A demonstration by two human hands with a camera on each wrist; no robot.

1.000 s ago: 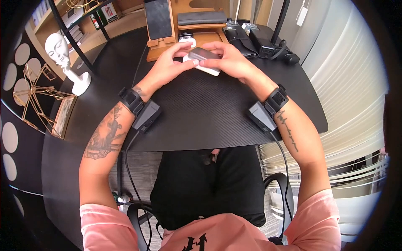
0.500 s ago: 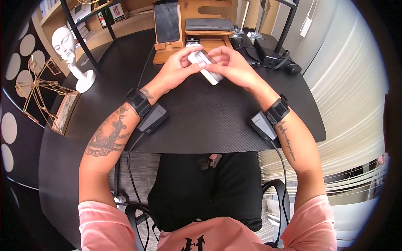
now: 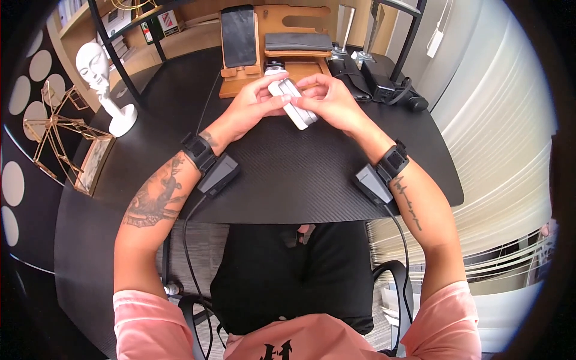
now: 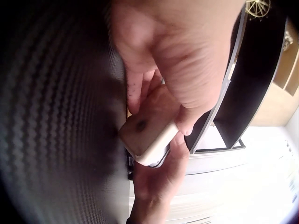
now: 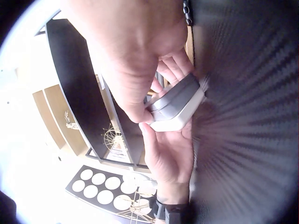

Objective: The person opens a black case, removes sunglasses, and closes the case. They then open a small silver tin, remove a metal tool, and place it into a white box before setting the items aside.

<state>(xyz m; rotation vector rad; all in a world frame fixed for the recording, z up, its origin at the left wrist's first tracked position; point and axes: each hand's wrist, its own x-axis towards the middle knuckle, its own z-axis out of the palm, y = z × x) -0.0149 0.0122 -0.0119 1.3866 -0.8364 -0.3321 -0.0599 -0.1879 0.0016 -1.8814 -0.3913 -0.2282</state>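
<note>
Both hands hold a small rounded box with a white shell and a grey part against it, above the black desk [image 3: 282, 162]. The left hand [image 3: 249, 108] grips the white shell [image 3: 303, 124] from the left, thumb on top. From the other side, the right hand [image 3: 339, 108] pinches the grey part [image 5: 175, 100], thumb close to the left thumb. In the left wrist view the white shell [image 4: 149, 128] shows a dark round spot on its face. Whether the two parts are joined cannot be told.
Behind the hands stands a wooden organizer [image 3: 294, 45] with a phone [image 3: 239, 36] and a dark case [image 3: 298, 42]. A small jar [image 3: 275, 67] is close to the fingers. Black cases [image 3: 378, 81] lie back right; a white sculpture [image 3: 123, 120] and a golden wheel model [image 3: 55, 120] stand left.
The box has turned from lying nearly crosswise to a steeper slant, and more of the white shell shows beside the grey part. Both hands have shifted slightly toward the body.
</note>
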